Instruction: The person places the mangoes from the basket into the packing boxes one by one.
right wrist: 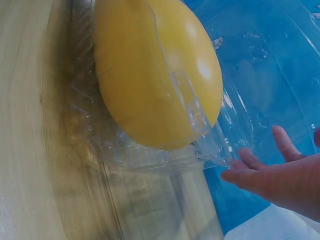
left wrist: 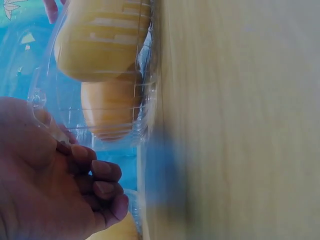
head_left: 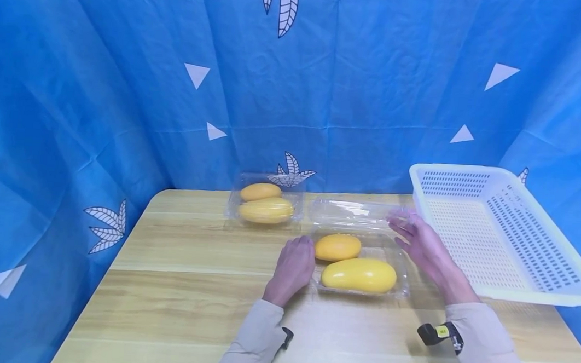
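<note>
An opened clear plastic clamshell box (head_left: 402, 264) lies on the wooden table. Inside it are a smaller orange-yellow mango-like fruit (head_left: 338, 247) and a longer yellow fruit (head_left: 359, 275). My left hand (head_left: 293, 264) is at the box's left side with its fingers curled, the thumb and index finger pinching the rim by the corner in the left wrist view. Behind the fruit, the box's clear lid (head_left: 350, 211) is tipped back. My right hand (head_left: 422, 246) reaches to the lid's right end, its fingers loosely extended and spread, fingertips right at the plastic edge.
A second clear box (head_left: 299, 206) with two yellow fruits stands at the back of the table, left of the lid. On the right is a large white perforated basket (head_left: 465, 240), close beside my right hand. A blue patterned curtain (head_left: 364, 86) hangs behind the table.
</note>
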{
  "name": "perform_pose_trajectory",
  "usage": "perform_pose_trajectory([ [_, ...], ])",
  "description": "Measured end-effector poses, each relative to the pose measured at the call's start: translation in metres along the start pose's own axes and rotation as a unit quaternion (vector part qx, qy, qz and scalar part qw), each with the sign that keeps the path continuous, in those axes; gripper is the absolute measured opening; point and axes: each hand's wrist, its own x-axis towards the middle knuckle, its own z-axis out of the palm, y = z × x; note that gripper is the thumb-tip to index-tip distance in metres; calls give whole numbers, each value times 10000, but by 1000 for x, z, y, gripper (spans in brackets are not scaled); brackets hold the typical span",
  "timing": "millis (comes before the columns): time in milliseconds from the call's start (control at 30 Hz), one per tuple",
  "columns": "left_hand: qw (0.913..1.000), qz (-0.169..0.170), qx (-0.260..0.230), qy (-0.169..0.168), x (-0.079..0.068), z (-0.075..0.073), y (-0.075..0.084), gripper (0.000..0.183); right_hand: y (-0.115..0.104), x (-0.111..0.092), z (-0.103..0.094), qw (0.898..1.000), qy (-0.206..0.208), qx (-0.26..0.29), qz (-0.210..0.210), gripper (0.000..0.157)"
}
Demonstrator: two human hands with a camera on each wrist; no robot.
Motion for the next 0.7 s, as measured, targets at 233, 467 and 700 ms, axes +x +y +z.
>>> perform_pose_trajectory([
  [233, 9999, -137, -2, 70, -1, -1, -4, 30, 7, 5, 5, 9993, -38, -326, -176, 65],
  [467, 9995, 139, -158, 243, -1, -3, -12, 25, 14, 12, 9, 9990, 54, -224, -386, 54],
  [700, 9961, 80, -859, -177, 2, -6, -16, 30, 14, 14, 12, 9978, 227, -514, -350, 55],
])
